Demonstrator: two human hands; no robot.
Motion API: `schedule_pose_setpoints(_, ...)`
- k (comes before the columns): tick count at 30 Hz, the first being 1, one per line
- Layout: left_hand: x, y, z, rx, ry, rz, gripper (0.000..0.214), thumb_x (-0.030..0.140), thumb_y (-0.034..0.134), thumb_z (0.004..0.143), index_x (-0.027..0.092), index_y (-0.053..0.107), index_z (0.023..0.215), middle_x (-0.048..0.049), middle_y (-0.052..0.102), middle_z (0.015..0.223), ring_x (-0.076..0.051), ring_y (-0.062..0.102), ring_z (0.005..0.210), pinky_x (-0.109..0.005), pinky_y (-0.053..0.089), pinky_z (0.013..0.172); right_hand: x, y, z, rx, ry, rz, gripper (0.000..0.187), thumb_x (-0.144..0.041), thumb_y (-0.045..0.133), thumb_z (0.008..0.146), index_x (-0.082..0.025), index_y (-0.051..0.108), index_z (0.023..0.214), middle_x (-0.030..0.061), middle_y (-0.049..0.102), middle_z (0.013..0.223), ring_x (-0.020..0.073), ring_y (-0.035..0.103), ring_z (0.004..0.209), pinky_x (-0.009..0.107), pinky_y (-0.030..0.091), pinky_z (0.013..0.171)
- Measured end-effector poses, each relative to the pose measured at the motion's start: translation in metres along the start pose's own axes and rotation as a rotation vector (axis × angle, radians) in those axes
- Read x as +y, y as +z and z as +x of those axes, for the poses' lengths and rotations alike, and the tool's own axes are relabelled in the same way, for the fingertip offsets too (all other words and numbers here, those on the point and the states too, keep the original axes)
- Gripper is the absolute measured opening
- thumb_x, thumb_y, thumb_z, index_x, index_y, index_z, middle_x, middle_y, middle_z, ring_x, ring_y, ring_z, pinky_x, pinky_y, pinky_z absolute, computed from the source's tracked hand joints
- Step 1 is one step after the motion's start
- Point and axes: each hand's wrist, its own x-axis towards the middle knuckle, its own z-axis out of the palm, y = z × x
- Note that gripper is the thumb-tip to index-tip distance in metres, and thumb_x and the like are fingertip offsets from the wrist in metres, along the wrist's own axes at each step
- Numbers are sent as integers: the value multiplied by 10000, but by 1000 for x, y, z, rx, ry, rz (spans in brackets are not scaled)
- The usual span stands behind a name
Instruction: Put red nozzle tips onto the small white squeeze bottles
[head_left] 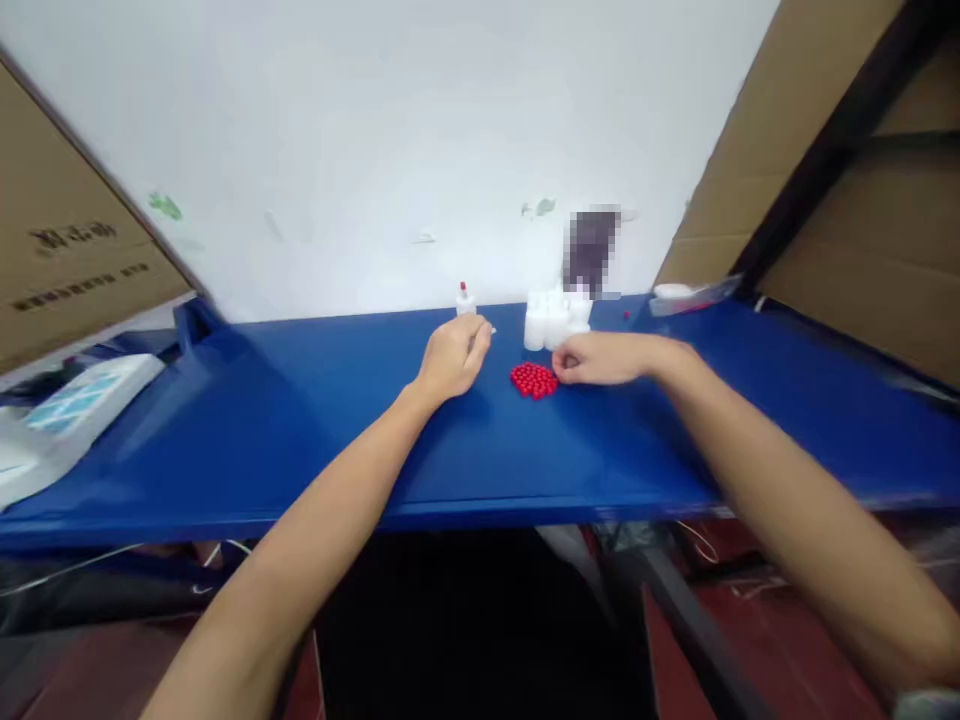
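Note:
A small pile of round red beads [534, 380] lies on the blue table. My right hand [600, 358] is at the right edge of the pile, thumb and fingertips pinched together; whether a bead is between them cannot be made out. Left of the pile, my left hand [454, 355] is closed above the table, and a bit of something white shows beside its thumb. Just behind that hand stands a white bottle with a red tip [466, 298], its lower part hidden. Several white bottles [547, 325] stand grouped behind the beads, partly covered by my right hand.
The blue table [300, 420] meets a white wall [375, 150]. Cardboard [67, 230] rises on both sides. A white box with a blue pattern [82, 405] sits at the left. At the back right are a clear plastic bag [694, 297] and a lone red bead [627, 314].

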Motion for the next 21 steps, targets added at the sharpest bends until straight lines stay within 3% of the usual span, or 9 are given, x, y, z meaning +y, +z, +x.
schedule_pose_setpoints(21,8,-4,1,-70,-53,7,379,324,344,1032,189,533,731,-44,618,753,-170,561,714,-321,417,722,0,-2,1,19,47,31,141,-323,597,880,-184,615,860,23,604,788,149,505,686,292,374,619)
